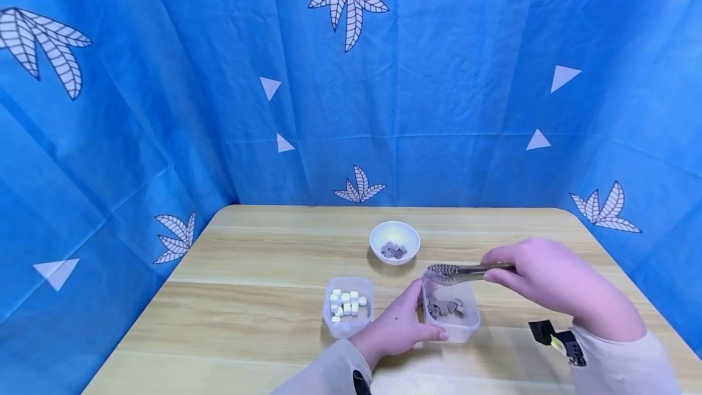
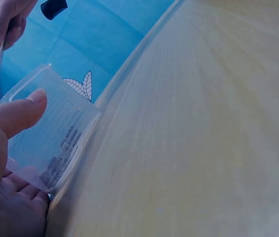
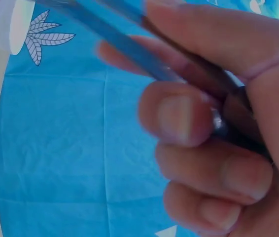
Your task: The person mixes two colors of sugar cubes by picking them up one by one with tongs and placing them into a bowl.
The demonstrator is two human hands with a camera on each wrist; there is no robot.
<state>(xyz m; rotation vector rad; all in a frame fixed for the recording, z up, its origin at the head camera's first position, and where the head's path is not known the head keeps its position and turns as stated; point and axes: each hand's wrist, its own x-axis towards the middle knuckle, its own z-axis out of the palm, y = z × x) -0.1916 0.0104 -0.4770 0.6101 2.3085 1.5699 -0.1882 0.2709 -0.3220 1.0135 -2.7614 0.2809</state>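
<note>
At five o'clock from white bowl (image 1: 395, 231): clear tub (image 1: 463, 334), left hand (image 1: 397, 325), fingers gripping it, presumably for steadiness; tongs (image 1: 467, 272) by its twelve-o'clock rim, right hand (image 1: 529, 270), fingers gripping them.

two hands (image 1: 397, 325) (image 1: 540, 276), one pair of tongs (image 1: 466, 272), two clear tubs (image 1: 351, 330) (image 1: 463, 332), one white bowl (image 1: 395, 233), one table (image 1: 247, 303).

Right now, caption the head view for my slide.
Right fingers hold tongs at a clear tub's rim; left fingers grip the tub, brownish cubes inside.

Brown cubes (image 1: 452, 306); white cubes (image 1: 347, 309); white bowl (image 1: 395, 232); blue leaf-patterned curtain (image 1: 450, 90).
</note>
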